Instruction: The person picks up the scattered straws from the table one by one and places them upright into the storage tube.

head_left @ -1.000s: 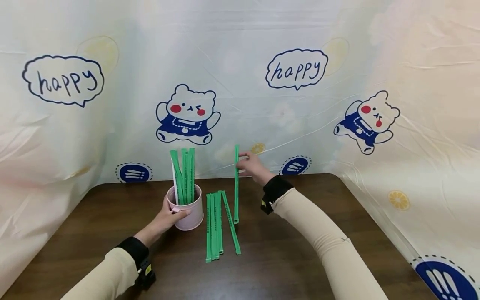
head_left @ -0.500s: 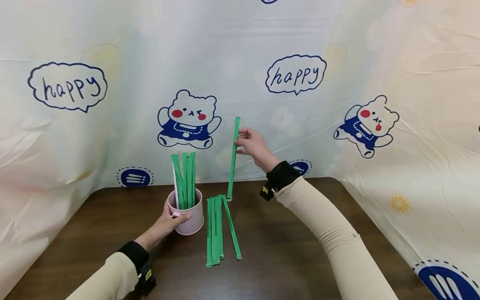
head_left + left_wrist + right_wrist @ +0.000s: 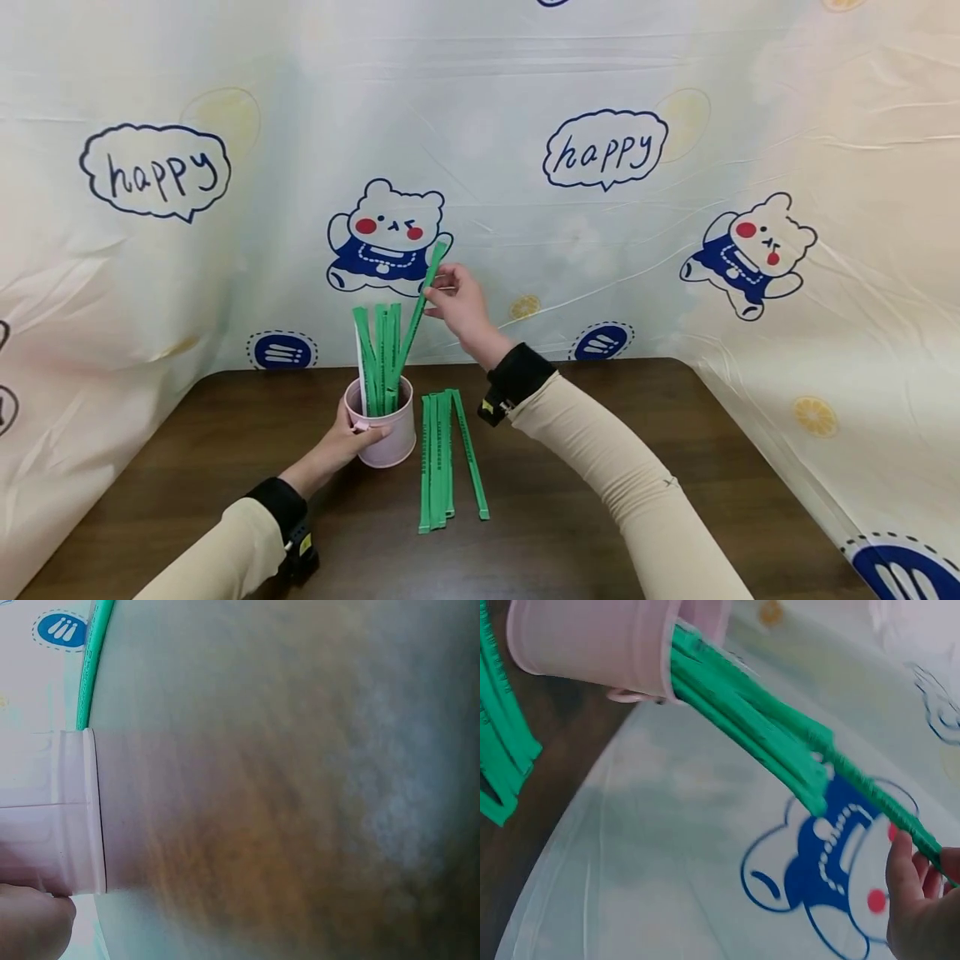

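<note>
My left hand [image 3: 333, 446] grips a small pink pail [image 3: 395, 442] from its left side, thumb across the front by a little handle. Several slim green printed packets [image 3: 365, 354] stand in the pail, with a white edge showing at the left. My right hand [image 3: 463, 310] pinches the upper part of another slim green packet [image 3: 417, 323]. It slants down to the left, its lower end inside the pail mouth. In the right wrist view, thumb and fingers [image 3: 904, 877] hold that packet near its end. The left wrist view shows the pail's side [image 3: 52, 825] and part of the hand [image 3: 34, 922].
Right of the pail, several green packets [image 3: 437, 467] lie side by side on the dark wooden table [image 3: 577, 500]. One more green packet [image 3: 472, 458] lies slanted beside them. A printed curtain [image 3: 495, 167] with bears hangs behind the table.
My right hand lifted the slim green packet off the table, then carried it left and tilted its lower end into the pail. My left hand keeps its hold on the pail.
</note>
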Motion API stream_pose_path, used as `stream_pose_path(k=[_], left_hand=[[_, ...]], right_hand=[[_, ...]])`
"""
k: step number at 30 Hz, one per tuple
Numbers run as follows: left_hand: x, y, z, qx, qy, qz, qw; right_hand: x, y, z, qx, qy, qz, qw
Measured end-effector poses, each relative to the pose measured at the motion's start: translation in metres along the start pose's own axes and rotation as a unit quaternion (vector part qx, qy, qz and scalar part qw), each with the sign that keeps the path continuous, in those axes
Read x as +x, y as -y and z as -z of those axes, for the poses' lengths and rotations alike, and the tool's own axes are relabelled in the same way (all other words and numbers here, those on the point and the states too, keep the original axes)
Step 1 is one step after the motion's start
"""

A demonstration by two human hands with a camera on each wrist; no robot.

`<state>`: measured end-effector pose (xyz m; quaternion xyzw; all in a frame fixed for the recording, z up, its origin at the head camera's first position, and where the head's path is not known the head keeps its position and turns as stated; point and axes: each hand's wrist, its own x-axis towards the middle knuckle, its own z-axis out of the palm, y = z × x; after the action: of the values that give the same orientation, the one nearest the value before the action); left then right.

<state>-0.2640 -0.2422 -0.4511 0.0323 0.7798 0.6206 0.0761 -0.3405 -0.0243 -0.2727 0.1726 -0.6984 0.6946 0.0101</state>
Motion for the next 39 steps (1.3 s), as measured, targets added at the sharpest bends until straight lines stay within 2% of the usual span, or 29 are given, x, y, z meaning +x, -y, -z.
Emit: stream_pose_path(k=[4,11,18,28,34,37,39], left_hand=[[0.000,0.001,0.000,-0.001,-0.001,0.001,1.0000],[0.000,0.005,-0.002,0.005,-0.009,0.004,0.9999],[0.001,0.006,-0.002,0.007,-0.001,0.002,1.0000],[0.005,-0.001,-0.002,0.009,0.001,-0.007,0.9999],[0.005,0.000,-0.002,0.002,0.001,-0.010,1.0000],[0.005,0.002,-0.002,0.001,-0.007,-0.007,1.0000],[0.005,0.003,0.000,0.003,-0.011,-0.004,0.9999]], right_hand=[[-0.007,-0.014,-0.014,-0.046,0.011,0.015,0.999],[-0.023,-0.039,-0.031,-0.089,0.039,-0.016,0.995],[-0.024,-0.064,-0.036,-0.117,0.031,-0.036,0.992],[-0.018,-0.072,-0.029,-0.147,0.046,-0.046,0.987],[-0.016,-0.078,-0.013,-0.170,0.043,-0.046,0.983],[-0.014,-0.089,-0.001,-0.205,0.047,-0.046,0.977],[-0.014,-0.100,0.008,-0.246,0.056,-0.049,0.967]])
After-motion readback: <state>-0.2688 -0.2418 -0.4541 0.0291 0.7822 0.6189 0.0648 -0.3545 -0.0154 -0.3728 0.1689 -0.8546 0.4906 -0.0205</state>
